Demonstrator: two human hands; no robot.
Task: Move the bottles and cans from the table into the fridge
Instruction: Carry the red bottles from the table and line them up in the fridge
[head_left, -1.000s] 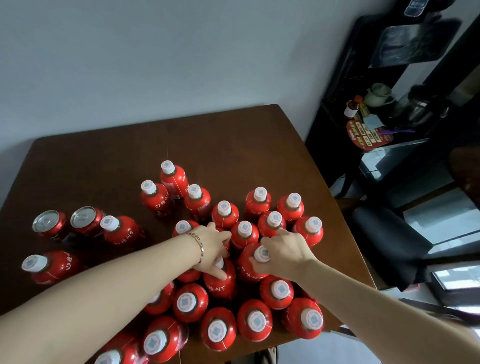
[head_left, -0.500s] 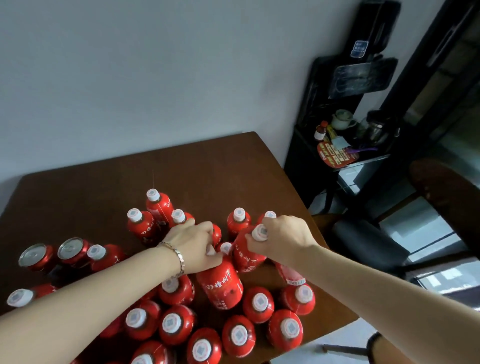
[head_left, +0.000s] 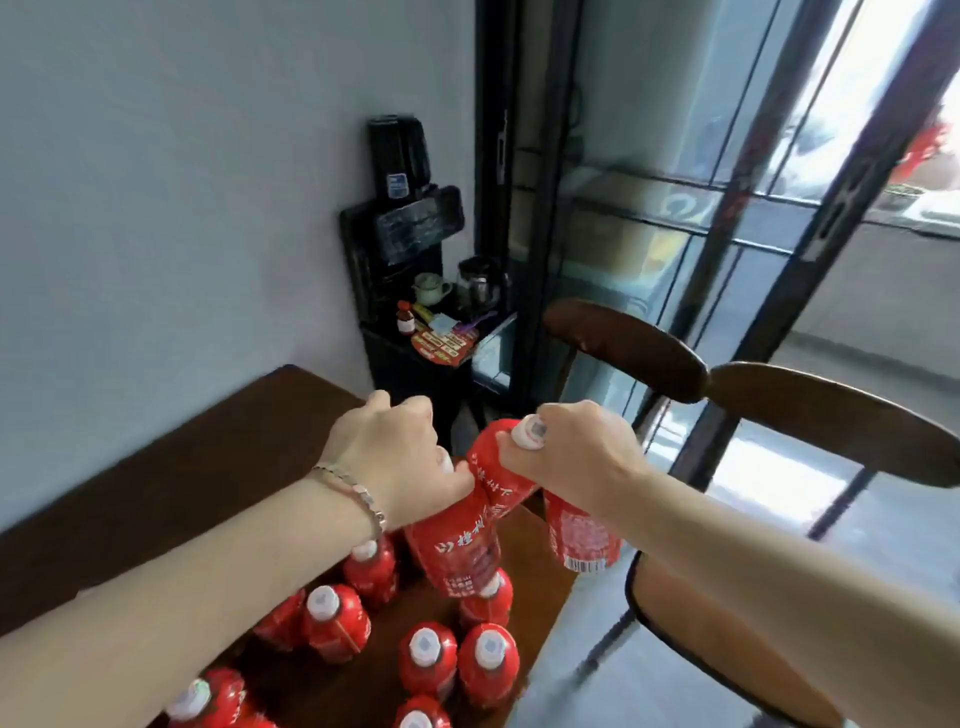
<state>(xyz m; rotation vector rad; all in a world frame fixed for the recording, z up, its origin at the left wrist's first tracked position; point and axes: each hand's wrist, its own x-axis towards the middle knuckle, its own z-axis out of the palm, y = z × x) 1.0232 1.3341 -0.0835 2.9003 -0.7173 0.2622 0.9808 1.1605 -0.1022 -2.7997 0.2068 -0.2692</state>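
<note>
The brown table (head_left: 182, 467) at 6 o'clock holds standing bottles (head_left: 332, 621). Above them, the left hand (head_left: 395, 457) clamps a lifted bottle (head_left: 460, 551) by its neck, and the right hand (head_left: 576, 462) pinches two bottles (head_left: 584, 535). A pinched neck may slip and topple those below. Compared with earlier, the held bottles hang higher, nearer 1 o'clock.

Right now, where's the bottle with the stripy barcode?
Head view, right of centre: the barcode bottle hangs under the right hand, between the table edge and the chair.
</note>
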